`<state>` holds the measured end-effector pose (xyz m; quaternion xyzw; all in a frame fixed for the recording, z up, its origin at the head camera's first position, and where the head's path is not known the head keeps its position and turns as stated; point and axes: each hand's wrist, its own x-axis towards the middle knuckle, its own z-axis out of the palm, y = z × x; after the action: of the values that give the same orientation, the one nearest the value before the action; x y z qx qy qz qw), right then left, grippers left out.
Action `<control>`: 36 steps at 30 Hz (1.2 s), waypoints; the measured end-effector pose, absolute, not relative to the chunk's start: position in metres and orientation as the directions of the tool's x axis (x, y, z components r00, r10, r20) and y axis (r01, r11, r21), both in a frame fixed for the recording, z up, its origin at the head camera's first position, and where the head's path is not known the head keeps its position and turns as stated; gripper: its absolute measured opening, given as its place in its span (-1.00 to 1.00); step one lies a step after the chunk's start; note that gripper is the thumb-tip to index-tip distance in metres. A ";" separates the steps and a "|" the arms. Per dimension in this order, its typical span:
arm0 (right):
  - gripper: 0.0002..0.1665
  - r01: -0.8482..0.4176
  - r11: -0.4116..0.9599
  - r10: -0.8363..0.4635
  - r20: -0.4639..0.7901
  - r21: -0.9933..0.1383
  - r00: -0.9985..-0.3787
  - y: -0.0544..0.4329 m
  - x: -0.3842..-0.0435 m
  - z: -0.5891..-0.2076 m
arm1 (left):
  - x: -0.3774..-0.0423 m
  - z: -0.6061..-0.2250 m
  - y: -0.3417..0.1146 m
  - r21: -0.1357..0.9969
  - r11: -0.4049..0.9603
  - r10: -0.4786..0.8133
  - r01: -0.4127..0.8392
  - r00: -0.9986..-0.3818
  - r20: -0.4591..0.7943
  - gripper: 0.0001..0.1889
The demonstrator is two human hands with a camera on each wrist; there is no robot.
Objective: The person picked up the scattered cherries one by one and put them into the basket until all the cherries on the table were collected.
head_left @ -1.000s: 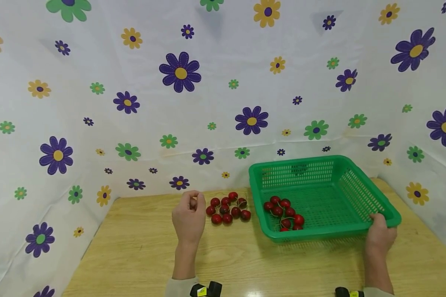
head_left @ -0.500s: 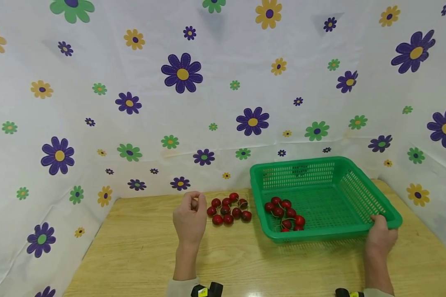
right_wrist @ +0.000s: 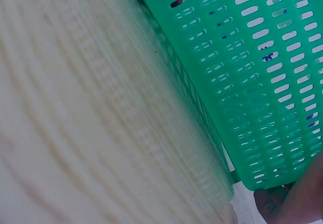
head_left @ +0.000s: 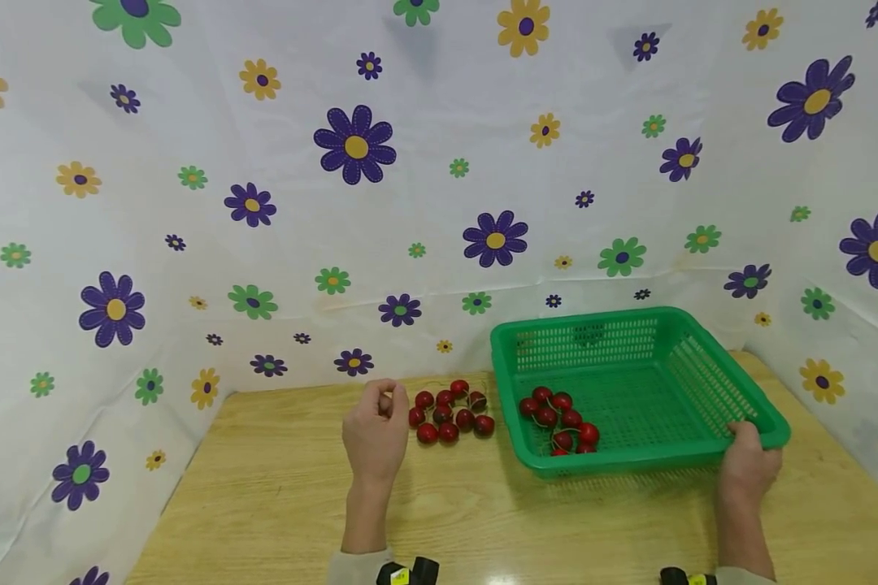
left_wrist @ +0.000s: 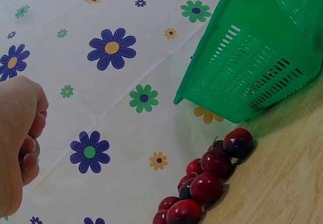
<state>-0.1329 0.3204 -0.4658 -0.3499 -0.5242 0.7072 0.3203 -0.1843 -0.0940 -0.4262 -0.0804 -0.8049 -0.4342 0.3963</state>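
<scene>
My left hand is raised over the table just left of a group of loose cherries. Its fingers are curled in, and nothing shows between them in the left wrist view, where the hand is at the left edge. Dark red and shiny, the cherries lie close together on the wood, some with thin stems. On the right, my right hand grips the near right corner of a green plastic basket, thumb over the rim. More cherries lie inside, at the basket's left end.
The wooden table ends at the back and sides against a white sheet printed with purple, green and yellow flowers. Slotted basket walls rise close to the right of the loose cherries. Light bare tabletop fills much of the right wrist view.
</scene>
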 end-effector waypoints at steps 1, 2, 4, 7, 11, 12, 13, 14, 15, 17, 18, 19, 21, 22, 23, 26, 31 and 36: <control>-0.84 -0.089 -0.243 0.820 -0.155 -0.966 -0.551 0.320 -0.133 -0.466 | -0.184 -0.426 -0.094 0.636 0.612 -0.214 0.470 -0.676 0.705 -0.96; -0.84 -0.090 -0.241 0.820 -0.153 -0.966 -0.552 0.320 -0.133 -0.466 | -0.185 -0.427 -0.094 0.637 0.614 -0.212 0.467 -0.679 0.703 -0.95; -0.84 -0.092 -0.239 0.819 -0.150 -0.967 -0.554 0.320 -0.134 -0.466 | -0.184 -0.427 -0.095 0.641 0.614 -0.209 0.460 -0.689 0.694 -0.95; -0.81 -0.086 -0.240 0.814 -0.153 -0.967 -0.560 0.321 -0.134 -0.466 | -0.184 -0.427 -0.095 0.645 0.616 -0.203 0.453 -0.700 0.685 -0.94; -0.83 -0.070 -0.246 0.815 -0.167 -0.967 -0.555 0.322 -0.134 -0.467 | -0.184 -0.426 -0.094 0.640 0.623 -0.189 0.451 -0.707 0.682 -0.94; -0.85 -0.069 -0.245 0.815 -0.167 -0.967 -0.554 0.322 -0.134 -0.467 | -0.184 -0.426 -0.094 0.638 0.625 -0.187 0.450 -0.707 0.682 -0.94; -0.85 -0.069 -0.245 0.815 -0.167 -0.967 -0.554 0.322 -0.134 -0.467 | -0.184 -0.426 -0.093 0.636 0.626 -0.186 0.451 -0.707 0.683 -0.94; -0.86 -0.070 -0.245 0.815 -0.167 -0.967 -0.554 0.322 -0.134 -0.466 | -0.184 -0.426 -0.093 0.634 0.629 -0.185 0.451 -0.705 0.685 -0.95; -0.86 -0.071 -0.249 0.814 -0.169 -0.966 -0.556 0.321 -0.133 -0.466 | -0.184 -0.426 -0.093 0.632 0.631 -0.184 0.451 -0.704 0.686 -0.95; -0.87 -0.057 -0.247 0.812 -0.175 -0.967 -0.558 0.321 -0.132 -0.466 | -0.184 -0.426 -0.093 0.629 0.633 -0.183 0.450 -0.703 0.687 -0.95; -0.86 -0.053 -0.249 0.811 -0.178 -0.967 -0.557 0.321 -0.132 -0.466 | -0.184 -0.426 -0.093 0.629 0.636 -0.183 0.447 -0.704 0.686 -0.95; -0.85 -0.048 -0.248 0.809 -0.180 -0.968 -0.559 0.321 -0.131 -0.466 | -0.184 -0.426 -0.093 0.627 0.638 -0.182 0.447 -0.703 0.687 -0.95; -0.85 -0.052 -0.255 0.808 -0.184 -0.966 -0.560 0.320 -0.131 -0.466 | -0.184 -0.427 -0.093 0.625 0.641 -0.182 0.446 -0.703 0.687 -0.95; -0.85 -0.055 -0.257 0.808 -0.183 -0.965 -0.560 0.320 -0.131 -0.466 | -0.184 -0.427 -0.093 0.624 0.642 -0.180 0.446 -0.703 0.688 -0.95; -0.85 -0.065 -0.262 0.809 -0.182 -0.963 -0.559 0.320 -0.131 -0.466 | -0.183 -0.427 -0.093 0.623 0.642 -0.179 0.446 -0.703 0.688 -0.95; -0.84 -0.089 -0.258 0.813 -0.167 -0.962 -0.558 0.320 -0.133 -0.466 | -0.183 -0.428 -0.093 0.616 0.646 -0.173 0.451 -0.699 0.694 -0.95; -0.83 -0.093 -0.250 0.811 -0.156 -0.964 -0.563 0.321 -0.134 -0.467 | -0.184 -0.428 -0.092 0.606 0.648 -0.165 0.462 -0.691 0.703 -0.95; -0.83 -0.081 -0.247 0.811 -0.160 -0.966 -0.562 0.322 -0.133 -0.468 | -0.185 -0.430 -0.092 0.599 0.653 -0.158 0.464 -0.690 0.706 -0.95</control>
<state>-0.1329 0.3217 -0.4678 -0.3465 -0.5271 0.7095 0.3142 -0.1846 -0.0916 -0.4296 -0.0925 -0.8246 -0.4063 0.3827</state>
